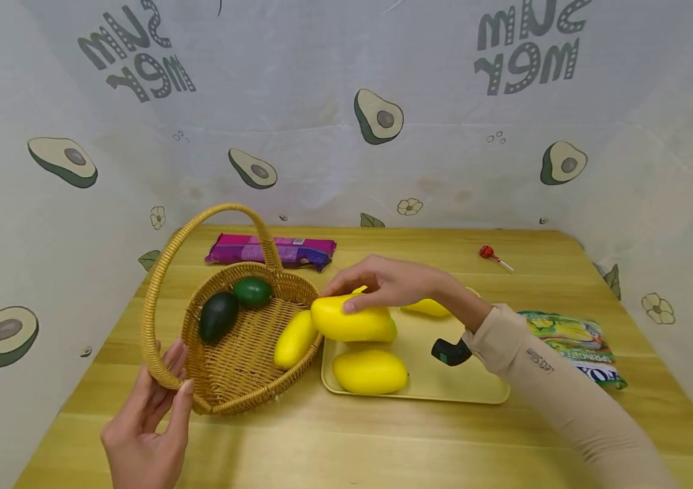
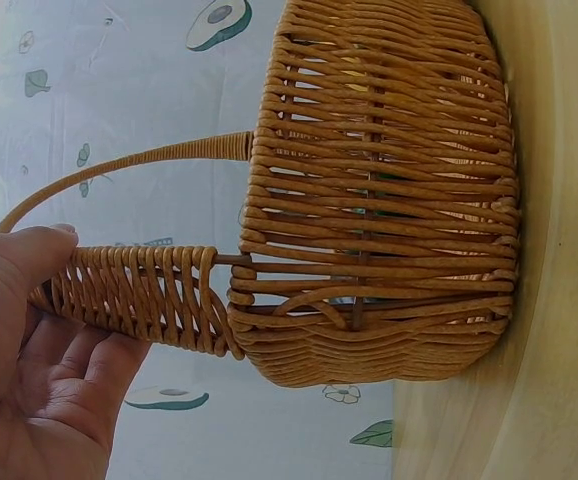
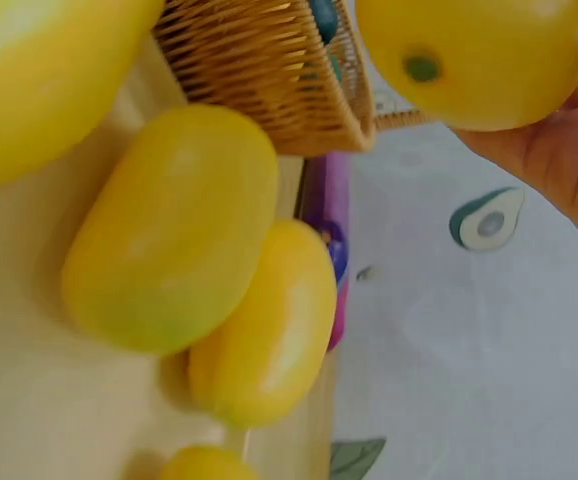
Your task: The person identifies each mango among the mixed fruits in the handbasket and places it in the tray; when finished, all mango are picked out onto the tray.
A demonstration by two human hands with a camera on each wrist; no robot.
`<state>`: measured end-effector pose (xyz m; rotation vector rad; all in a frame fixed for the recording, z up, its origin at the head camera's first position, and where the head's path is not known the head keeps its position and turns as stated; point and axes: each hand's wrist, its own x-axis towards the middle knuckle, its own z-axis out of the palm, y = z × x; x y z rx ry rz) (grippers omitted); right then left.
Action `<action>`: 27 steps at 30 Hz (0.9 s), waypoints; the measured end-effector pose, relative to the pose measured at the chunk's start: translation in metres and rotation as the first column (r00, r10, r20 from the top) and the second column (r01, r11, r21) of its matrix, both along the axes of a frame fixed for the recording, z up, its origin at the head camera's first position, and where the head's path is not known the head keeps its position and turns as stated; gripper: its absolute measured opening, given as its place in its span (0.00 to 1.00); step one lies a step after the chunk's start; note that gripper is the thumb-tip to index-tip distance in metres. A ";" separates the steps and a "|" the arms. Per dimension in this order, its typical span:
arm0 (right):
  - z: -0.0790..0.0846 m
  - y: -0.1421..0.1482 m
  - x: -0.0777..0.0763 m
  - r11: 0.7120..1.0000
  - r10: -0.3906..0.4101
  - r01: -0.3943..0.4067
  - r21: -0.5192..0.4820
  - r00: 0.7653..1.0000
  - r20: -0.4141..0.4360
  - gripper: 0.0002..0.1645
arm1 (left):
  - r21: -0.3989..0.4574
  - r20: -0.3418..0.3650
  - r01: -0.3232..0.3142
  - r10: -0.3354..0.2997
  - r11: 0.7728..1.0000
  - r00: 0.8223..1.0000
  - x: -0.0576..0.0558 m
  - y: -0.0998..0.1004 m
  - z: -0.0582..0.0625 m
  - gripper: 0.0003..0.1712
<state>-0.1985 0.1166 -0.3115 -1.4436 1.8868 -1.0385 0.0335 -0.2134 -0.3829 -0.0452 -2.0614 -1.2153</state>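
My left hand (image 1: 147,428) pinches the base of the arched handle (image 1: 153,292) of a wicker basket (image 1: 233,373), with the thumb on one side and fingers on the other. Inside the basket lie a dark avocado (image 1: 218,318), a greener avocado (image 1: 252,293) and a yellow mango (image 1: 295,339) by the right wall. My right hand (image 1: 398,282) grips another mango (image 1: 346,322) from above, close by the basket's right rim. Under it, a mango (image 1: 371,372) sits on a pale yellow tray (image 1: 432,387). One more mango (image 1: 429,308) shows partly behind my right wrist.
A black curved object (image 1: 449,352) on the tray is partly covered by my sleeve. Behind the basket lies a purple packet (image 1: 297,251). A red lollipop (image 1: 487,252) is at the back right, and a green printed bag (image 1: 573,339) lies right of the tray.
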 end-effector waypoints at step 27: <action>-0.068 0.134 0.047 0.858 -0.513 0.512 -0.032 0.858 -0.021 0.17 | 0.008 0.004 -0.009 0.009 1.000 1.000 -0.002 -0.001 0.001 0.47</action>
